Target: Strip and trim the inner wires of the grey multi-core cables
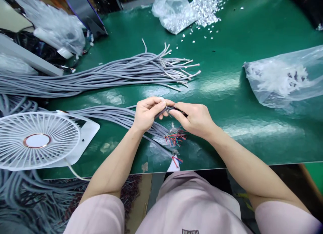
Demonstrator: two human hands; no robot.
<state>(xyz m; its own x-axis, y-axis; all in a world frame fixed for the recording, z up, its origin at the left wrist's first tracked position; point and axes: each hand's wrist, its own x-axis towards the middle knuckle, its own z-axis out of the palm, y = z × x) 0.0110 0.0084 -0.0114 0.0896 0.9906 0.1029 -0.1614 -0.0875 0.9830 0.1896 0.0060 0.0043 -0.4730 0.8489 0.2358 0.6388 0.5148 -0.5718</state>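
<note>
My left hand (148, 113) is closed in a pinch on a grey cable (158, 115), whose end lies between the two hands. Close against it, my right hand (196, 118) grips a slim dark tool (180, 110); fingers hide most of it, so its kind does not show. Below the hands lies a bundle of grey cables (113, 112) with stripped ends, their red, blue and green wires (175, 138) fanned out. One separate cable end with bare coloured wires (176, 158) rests nearer the table's front edge.
Another grey cable bundle (106, 75) with whitish ends lies behind. A white fan (37, 141) stands at left. Small silvery pieces (205, 10) spill from a clear bag (174, 11); another bag (280, 77) holds white parts at right. More cables (30, 200) hang below the green table (252, 136).
</note>
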